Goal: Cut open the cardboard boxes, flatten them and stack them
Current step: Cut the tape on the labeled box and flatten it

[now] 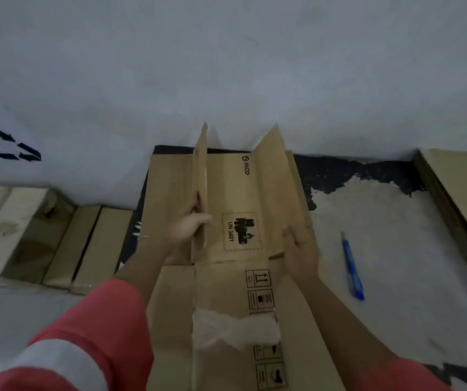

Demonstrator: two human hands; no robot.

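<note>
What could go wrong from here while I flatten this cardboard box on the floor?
The left flap in the left hand and the right flap in the right hand stand up; released, they may spring back. The blue tool lies on the floor right of the box; the right flap folded outward could land on it, and I cannot tell whether a blade is out.

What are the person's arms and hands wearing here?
The left hand and right hand are bare, with no gloves visible. The forearms are uncovered. The left sleeve is coral red with a pale grey band; the right sleeve is the same red.
</note>
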